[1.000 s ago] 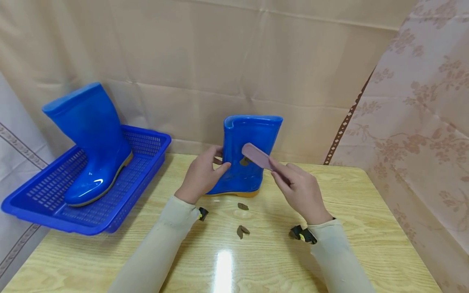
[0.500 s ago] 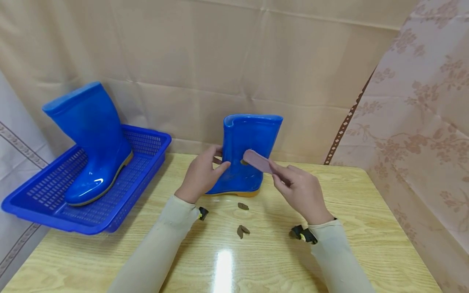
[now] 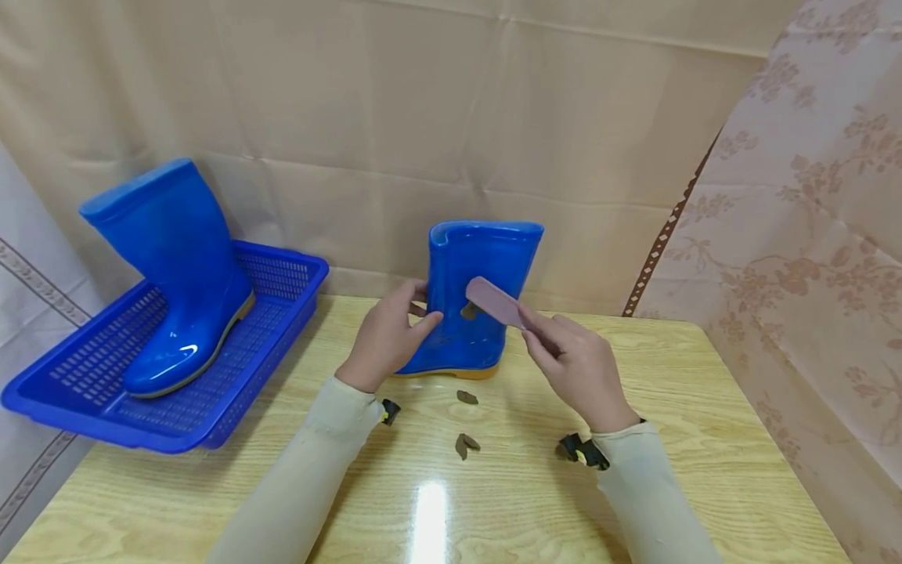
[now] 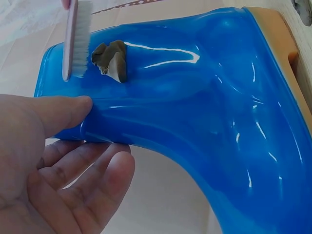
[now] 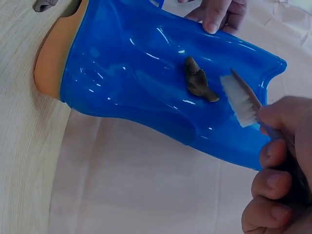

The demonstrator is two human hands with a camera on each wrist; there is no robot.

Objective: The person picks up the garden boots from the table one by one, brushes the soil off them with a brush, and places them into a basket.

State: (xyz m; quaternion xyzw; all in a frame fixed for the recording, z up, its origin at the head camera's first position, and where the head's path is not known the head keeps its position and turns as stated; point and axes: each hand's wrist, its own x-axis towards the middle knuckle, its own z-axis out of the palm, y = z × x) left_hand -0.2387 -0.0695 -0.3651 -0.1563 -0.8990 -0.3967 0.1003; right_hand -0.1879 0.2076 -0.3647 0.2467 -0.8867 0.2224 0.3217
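A blue rain boot (image 3: 486,262) with a tan sole stands upright on the table, its toe to the left. My left hand (image 3: 387,337) holds the shaft's front edge, thumb on the near side and fingers round behind. A brown clay-like lump (image 4: 111,61) sticks to the shaft, beyond the left thumb. My right hand (image 3: 578,364) grips a pinkish brush (image 3: 496,301) by its handle. The brush's white bristles (image 5: 239,100) face the shaft just above the lump; whether they touch it I cannot tell. The right wrist view shows the lump (image 5: 197,80) slightly apart from the bristles.
At the left, a blue plastic basket (image 3: 261,368) holds a second blue boot (image 3: 176,258). Several brown bits (image 3: 467,445) lie on the wooden table (image 3: 535,509) in front of the boot. A beige curtain (image 3: 366,157) hangs behind.
The brush dipped over the brown lump half a second ago and is back up above it now. The left hand and the held boot have stayed put.
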